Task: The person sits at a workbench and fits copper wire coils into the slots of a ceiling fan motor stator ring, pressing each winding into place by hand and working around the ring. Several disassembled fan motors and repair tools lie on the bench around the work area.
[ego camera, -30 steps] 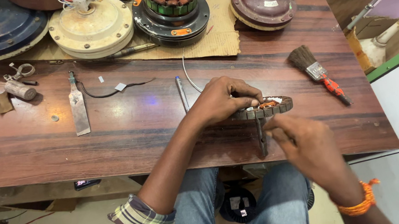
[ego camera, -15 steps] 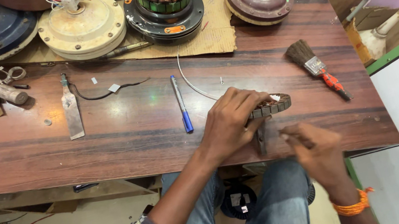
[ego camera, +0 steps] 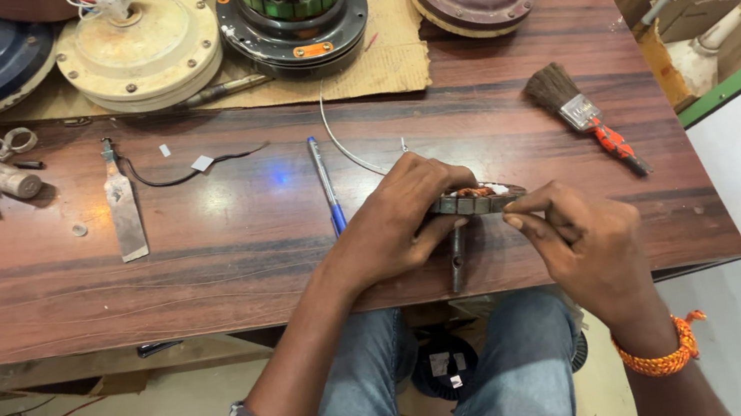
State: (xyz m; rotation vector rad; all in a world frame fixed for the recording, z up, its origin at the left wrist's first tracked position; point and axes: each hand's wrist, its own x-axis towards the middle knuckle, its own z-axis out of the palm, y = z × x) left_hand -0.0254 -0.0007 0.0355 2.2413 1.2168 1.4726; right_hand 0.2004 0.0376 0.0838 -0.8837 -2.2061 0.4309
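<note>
Head view: left hand (ego camera: 398, 218) clamps wound stator (ego camera: 479, 200) on wooden bench (ego camera: 226, 254); right hand (ego camera: 580, 242) pinches its 3 o'clock edge; paintbrush (ego camera: 581, 115) at 2 o'clock.

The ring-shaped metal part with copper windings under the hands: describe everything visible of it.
The ring-shaped metal stator with copper windings lies flat near the front edge of the brown wooden table. Its grey laminated rim and a bit of orange-brown winding show; the rest is hidden. The left hand covers it from above, the right hand pinches its right edge. A dark shaft points out below it.

blue pen (ego camera: 323, 178), cream motor housing (ego camera: 138, 48), orange wristband (ego camera: 662, 356)
</note>
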